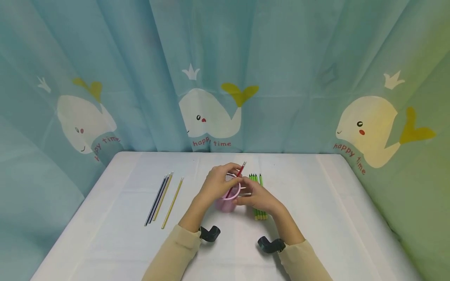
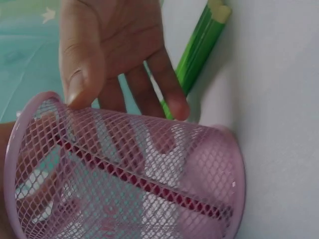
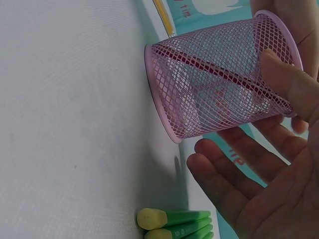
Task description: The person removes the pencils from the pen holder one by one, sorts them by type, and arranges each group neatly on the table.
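Note:
A pink mesh pencil cup (image 1: 226,205) stands upright at the middle of the table, a red pencil (image 1: 241,169) slanting inside it with its top above the rim. My left hand (image 1: 218,182) reaches over the cup's far left rim, its thumb and fingers around the pencil's upper part. From the right, my right hand (image 1: 259,197) holds the cup, thumb on the near side (image 3: 286,79) and fingers curved behind the mesh. Both hands meet near the rim. Through the mesh, the pencil's lower end (image 2: 214,211) shows close to the cup's bottom.
Green pencils (image 1: 261,214) lie side by side just right of the cup, partly behind my right hand. To the left lie dark pencils (image 1: 157,201) and gold ones (image 1: 172,203). A whale-print curtain (image 1: 281,117) hangs behind the white table (image 1: 105,242).

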The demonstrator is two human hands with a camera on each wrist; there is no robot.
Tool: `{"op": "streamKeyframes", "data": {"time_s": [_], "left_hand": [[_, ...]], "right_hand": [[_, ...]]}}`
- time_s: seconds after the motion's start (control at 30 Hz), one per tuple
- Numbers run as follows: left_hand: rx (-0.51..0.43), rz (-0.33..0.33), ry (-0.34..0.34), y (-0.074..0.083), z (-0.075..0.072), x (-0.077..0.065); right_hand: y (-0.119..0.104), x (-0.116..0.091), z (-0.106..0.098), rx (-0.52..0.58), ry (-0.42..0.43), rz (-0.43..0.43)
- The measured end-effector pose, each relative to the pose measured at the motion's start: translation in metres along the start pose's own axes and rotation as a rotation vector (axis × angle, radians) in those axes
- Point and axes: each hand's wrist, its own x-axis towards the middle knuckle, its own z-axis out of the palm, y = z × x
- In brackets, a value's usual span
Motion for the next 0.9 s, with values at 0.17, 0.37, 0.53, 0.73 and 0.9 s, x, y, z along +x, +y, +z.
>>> {"op": "streamKeyframes", "data": {"time_s": [0.17, 0.37, 0.53, 0.73, 0.9], "left_hand": [[-0.026, 0.026, 0.112, 0.001, -0.003, -0.006], [-0.321, 0.026, 0.183, 0.003, -0.015, -0.019], [-0.518, 0.025, 0.178, 0.005, -0.026, -0.029], [-0.600, 0.012, 0.170, 0.007, -0.042, -0.038], [-0.649, -0.025, 0.180, 0.004, -0.055, -0.044]], "right_hand": [[0.000, 0.002, 0.000, -0.008, -0.005, -0.019], [-0.001, 0.005, 0.000, 0.021, -0.009, -0.021], [0.002, 0.006, 0.001, 0.036, -0.006, -0.007], [0.006, 0.005, 0.002, 0.035, -0.010, -0.006], [0.006, 0.005, 0.003, 0.033, -0.005, -0.006]]}}
